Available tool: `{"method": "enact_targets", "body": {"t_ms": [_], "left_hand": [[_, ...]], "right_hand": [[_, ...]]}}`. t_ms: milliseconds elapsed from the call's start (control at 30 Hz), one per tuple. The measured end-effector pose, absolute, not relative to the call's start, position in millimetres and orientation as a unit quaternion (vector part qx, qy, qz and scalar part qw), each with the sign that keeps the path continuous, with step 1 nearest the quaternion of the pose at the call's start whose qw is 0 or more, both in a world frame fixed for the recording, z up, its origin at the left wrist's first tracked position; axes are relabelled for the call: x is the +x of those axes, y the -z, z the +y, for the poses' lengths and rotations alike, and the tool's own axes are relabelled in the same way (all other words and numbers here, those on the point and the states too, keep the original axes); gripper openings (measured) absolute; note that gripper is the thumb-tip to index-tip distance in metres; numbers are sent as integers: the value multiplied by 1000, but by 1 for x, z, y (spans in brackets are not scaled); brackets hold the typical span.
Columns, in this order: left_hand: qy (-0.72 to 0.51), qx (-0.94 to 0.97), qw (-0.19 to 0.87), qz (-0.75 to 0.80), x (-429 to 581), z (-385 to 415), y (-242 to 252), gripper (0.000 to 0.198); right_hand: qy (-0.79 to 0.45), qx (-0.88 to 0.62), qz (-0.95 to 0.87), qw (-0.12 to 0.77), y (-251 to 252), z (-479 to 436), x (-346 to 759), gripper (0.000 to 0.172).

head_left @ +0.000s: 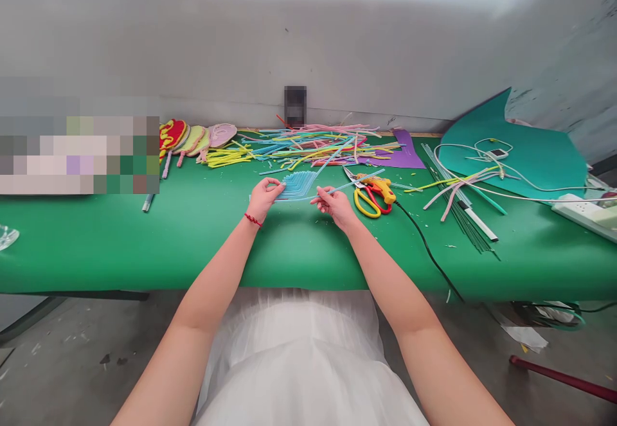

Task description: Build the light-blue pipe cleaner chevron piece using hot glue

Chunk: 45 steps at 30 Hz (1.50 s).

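Observation:
Between my hands is a light blue piece made of pipe cleaners bent and laid side by side in nested angles. My left hand pinches its left edge between thumb and fingers. At its lower right, my right hand has its fingers closed on a light blue pipe cleaner whose long end sticks out to the right. Another straight blue strand rises from the piece toward the back. Just right of my right hand lie scissors with yellow and red handles and a yellow glue gun.
Loose coloured pipe cleaners pile up at the back of the green table. Finished fuzzy shapes lie left of them. Purple sheet, teal sheet, thin green wires and a white power strip are rightward.

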<state>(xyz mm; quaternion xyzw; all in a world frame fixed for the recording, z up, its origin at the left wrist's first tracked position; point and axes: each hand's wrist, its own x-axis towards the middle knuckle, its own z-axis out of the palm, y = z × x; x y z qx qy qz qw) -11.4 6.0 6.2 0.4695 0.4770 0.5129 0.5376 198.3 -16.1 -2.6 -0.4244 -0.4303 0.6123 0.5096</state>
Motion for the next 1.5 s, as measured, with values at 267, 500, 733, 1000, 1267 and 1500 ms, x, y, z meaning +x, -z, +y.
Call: {"method": "enact_targets", "body": {"t_ms": [267, 500, 733, 1000, 1267, 1500], "left_hand": [[-520, 479, 530, 469, -7, 4, -6, 47], [-512, 498, 525, 463, -6, 5, -2, 45], [-505, 519, 519, 454, -2, 3, -2, 45], [-531, 512, 489, 466, 0, 3, -1, 40], [-581, 474, 486, 449, -1, 5, 1, 42], [-576, 494, 472, 449, 3, 0, -2, 44]], "right_hand": [[-618, -426, -441, 491, 4, -16, 196, 42], [-621, -429, -444, 483, 1, -20, 193, 43], [-600, -435, -473, 476, 3, -19, 191, 41], [-605, -441, -453, 484, 5, -20, 190, 40], [-613, -442, -440, 484, 5, -23, 187, 33], [-630, -439, -405, 496, 3, -24, 185, 26]]}}
